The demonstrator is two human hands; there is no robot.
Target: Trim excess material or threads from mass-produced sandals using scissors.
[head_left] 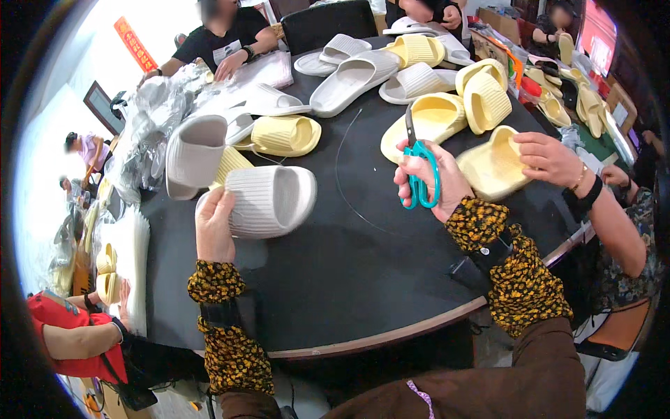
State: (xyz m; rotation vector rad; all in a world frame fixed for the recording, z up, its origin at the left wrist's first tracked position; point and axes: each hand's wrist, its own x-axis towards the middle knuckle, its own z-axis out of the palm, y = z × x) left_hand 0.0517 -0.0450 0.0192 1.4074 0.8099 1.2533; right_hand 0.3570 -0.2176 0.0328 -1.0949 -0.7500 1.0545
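My left hand [215, 227] grips a pale grey ribbed slipper [255, 202] by one end, its opening facing right. In my right hand [450, 178] is a pair of scissors [420, 152] with teal handles, blades pointing up and away. Just beyond the left hand, another grey slipper [195, 150] stands tilted, partly over a yellow slipper [234, 162]. A yellow slipper [287, 135] lies behind them. Beyond the scissors sits another yellow slipper [440, 115]. To the right, a co-worker's hand [551, 160] touches a pale yellow slipper [488, 167].
Several grey and yellow slippers cover the far side of the black table [335, 293]. Clear plastic bags [150, 115] are heaped at the left, with a stack of plastic sleeves [132, 258] nearer. Co-workers sit around the table. A thin strand [340, 174] curves across the middle.
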